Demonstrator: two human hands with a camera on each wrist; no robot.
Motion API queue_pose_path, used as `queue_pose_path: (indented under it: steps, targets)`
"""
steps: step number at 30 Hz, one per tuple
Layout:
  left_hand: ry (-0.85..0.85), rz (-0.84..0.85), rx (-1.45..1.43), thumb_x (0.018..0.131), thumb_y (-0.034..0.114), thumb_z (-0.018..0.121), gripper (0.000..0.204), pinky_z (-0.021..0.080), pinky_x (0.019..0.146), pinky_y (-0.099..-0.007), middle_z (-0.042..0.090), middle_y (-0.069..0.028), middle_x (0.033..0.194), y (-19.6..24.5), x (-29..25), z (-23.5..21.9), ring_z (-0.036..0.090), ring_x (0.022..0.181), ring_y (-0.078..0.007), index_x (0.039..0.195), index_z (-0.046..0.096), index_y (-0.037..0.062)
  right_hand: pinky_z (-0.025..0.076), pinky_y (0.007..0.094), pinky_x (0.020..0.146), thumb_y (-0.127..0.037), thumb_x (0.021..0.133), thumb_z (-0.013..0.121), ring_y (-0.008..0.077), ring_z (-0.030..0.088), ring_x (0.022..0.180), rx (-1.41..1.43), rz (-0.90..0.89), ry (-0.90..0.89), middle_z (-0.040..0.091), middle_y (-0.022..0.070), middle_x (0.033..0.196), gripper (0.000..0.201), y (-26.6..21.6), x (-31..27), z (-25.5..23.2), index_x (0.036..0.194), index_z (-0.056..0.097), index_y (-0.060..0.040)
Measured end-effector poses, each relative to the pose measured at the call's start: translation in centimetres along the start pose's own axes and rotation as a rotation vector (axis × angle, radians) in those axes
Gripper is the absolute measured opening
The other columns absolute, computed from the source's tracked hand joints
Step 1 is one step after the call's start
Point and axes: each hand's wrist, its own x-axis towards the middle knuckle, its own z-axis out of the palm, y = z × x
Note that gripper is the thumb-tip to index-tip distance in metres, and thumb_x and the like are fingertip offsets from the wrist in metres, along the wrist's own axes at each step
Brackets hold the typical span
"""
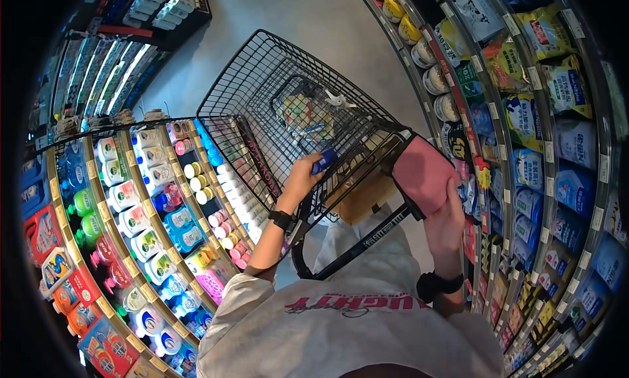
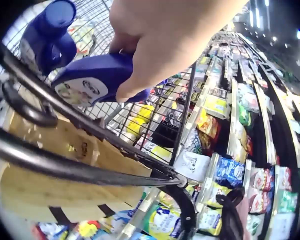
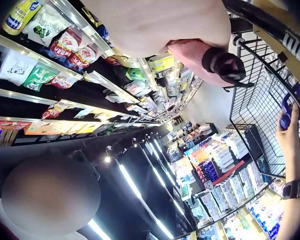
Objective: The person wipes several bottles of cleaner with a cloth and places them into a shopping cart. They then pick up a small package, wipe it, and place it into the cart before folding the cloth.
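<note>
— Two hands busy? What is in your left hand?

— My fingers curl tight round a blue bottle, just over the rim of the black cart.

— And your right hand?

— It holds a pink pouch by the cart handle, beside the shelves. Fingers wrap its edge.

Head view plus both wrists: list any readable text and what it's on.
"UGHTY", seen upside down, partial red lettering on the person's grey shirt.
Blue bottle in the left hand: a white label, print too blurred to read.
Shelf packs and price tags: too small to read.
Pink pouch held by the right hand: no text visible.
</note>
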Motion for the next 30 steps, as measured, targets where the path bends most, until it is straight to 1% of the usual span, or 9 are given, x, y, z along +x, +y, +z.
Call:
queue_pose_path:
  steps: [3,7,16,17,20,22,24,27,30]
  targets:
    - [-0.204,0.046,-0.044,0.075,0.008,0.08,0.062,0.05,0.097,-0.0376,0.066,-0.0253,0.121,-1.2,-0.6,1.2,0.065,0.109,-0.0399,0.131,0.058,-0.003,0.039,0.037,0.113,-0.038,0.109,0.038,0.0215,0.052,0.134,-0.004,0.008,-0.011,0.053,0.0115,0.144,0.053,0.2,0.0,0.0,0.145,0.043,0.0013]
    - [-0.28,-0.023,-0.12,0.077,0.016,0.08,0.08,0.045,0.105,-0.041,0.055,-0.0278,0.137,-0.9,-1.4,1.4,0.055,0.124,-0.0418,0.145,0.043,-0.0041,0.036,0.0399,0.116,-0.034,0.109,0.039,0.024,0.048,0.138,-0.011,0.006,-0.081,0.049,0.0108,0.149,0.05,0.9,-0.7,0.5,0.148,0.04,-0.002]
    - [-0.082,-0.103,-0.143,0.093,0.03,0.07,0.064,0.043,0.107,-0.04,0.058,-0.0249,0.135,0.9,-5.6,-3.1,0.057,0.125,-0.0364,0.142,0.047,-0.003,0.035,0.0376,0.116,-0.03,0.108,0.046,0.0213,0.048,0.137,-0.004,-0.047,-0.116,0.051,0.0097,0.148,0.048,4.0,-2.6,1.7,0.145,0.044,0.0002]
    - [0.032,0.022,-0.054,0.095,0.027,0.068,0.054,0.048,0.1,-0.0393,0.062,-0.0232,0.129,1.0,-6.8,-3.6,0.062,0.117,-0.0357,0.138,0.052,-0.0021,0.035,0.0375,0.116,-0.031,0.108,0.046,0.0212,0.048,0.137,-0.01,-0.036,-0.128,0.051,0.0098,0.147,0.048,4.1,-3.0,2.4,0.144,0.045,0.0005]
    - [0.169,-0.08,-0.116,0.096,0.023,0.066,0.041,0.052,0.092,-0.0372,0.065,-0.0208,0.124,4.8,-12.0,-7.9,0.066,0.11,-0.0332,0.128,0.06,-0.0018,0.036,0.0374,0.116,-0.03,0.108,0.047,0.0214,0.049,0.136,-0.043,-0.031,-0.194,0.052,0.0102,0.146,0.047,5.3,-4.7,4.4,0.142,0.047,0.0008]
    - [0.54,0.053,-0.146,0.094,0.005,0.064,0.018,0.053,0.084,-0.0367,0.07,-0.0173,0.107,7.0,-16.7,-10.4,0.068,0.1,-0.0302,0.109,0.068,-0.0036,0.035,0.037,0.116,-0.03,0.107,0.047,0.0207,0.05,0.135,-0.062,-0.026,-0.263,0.053,0.0095,0.144,0.046,6.8,-5.4,6.5,0.141,0.048,0.0013]
    - [0.847,0.121,0.059,0.089,-0.001,0.067,0.018,0.053,0.083,-0.0369,0.07,-0.0148,0.1,9.7,-23.1,-13.8,0.067,0.095,-0.03,0.107,0.07,-0.0022,0.035,0.0365,0.116,-0.03,0.107,0.048,0.0195,0.05,0.133,-0.09,-0.006,-0.372,0.053,0.0078,0.143,0.044,9.4,-5.4,7.0,0.139,0.051,0.0]
    - [1.214,0.135,0.352,0.084,-0.005,0.069,0.023,0.053,0.077,-0.0396,0.069,-0.0133,0.1,13.0,-33.9,-19.6,0.067,0.088,-0.0317,0.107,0.07,-0.003,0.037,0.0371,0.113,-0.03,0.105,0.052,0.0195,0.053,0.13,-0.168,0.127,-0.504,0.056,0.0065,0.14,0.044,13.4,-6.4,9.8,0.139,0.052,-0.0017]
    - [1.579,0.001,0.45,0.099,0.0,0.056,0.03,0.058,0.076,-0.0392,0.067,-0.0206,0.112,14.0,-46.7,-21.5,0.069,0.093,-0.034,0.129,0.056,-0.0074,0.038,0.0374,0.112,-0.033,0.105,0.052,0.0213,0.052,0.131,-0.234,0.324,-0.697,0.055,0.0087,0.141,0.049,18.3,-8.6,13.8,0.14,0.049,0.0005]
